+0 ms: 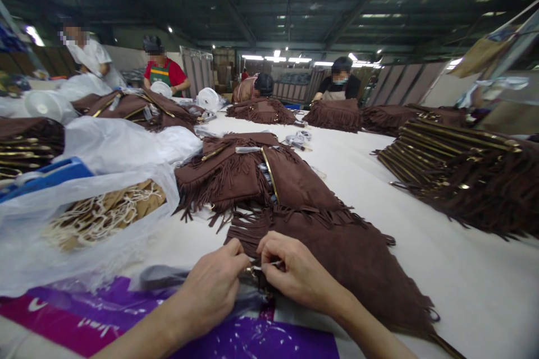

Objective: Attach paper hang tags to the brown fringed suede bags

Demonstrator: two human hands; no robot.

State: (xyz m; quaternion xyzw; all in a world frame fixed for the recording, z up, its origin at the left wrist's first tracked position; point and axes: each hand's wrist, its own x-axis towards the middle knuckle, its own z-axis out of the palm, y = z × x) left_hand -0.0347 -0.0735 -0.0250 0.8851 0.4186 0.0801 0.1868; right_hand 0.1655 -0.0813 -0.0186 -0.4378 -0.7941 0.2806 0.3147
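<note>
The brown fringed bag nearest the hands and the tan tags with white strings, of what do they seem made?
Brown fringed bag: suede or imitation, probably; matte, without shine. Tan tags: likely uncoated card, flat and dull. White strings: perhaps cotton, soft-looking, tangled.

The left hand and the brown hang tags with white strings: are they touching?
Apart. The head view shows white table and clear plastic between the left hand and the hang tags, off to its left.

In bkgd, red-top co-worker (176, 76) in green apron (160, 74) is nr sm white fan (162, 89), blk-top co-worker (352, 87) is farther R, strip lights (300, 60) glow below dk roof beams (225, 3), white-top co-worker (91, 57) is far L.
</note>
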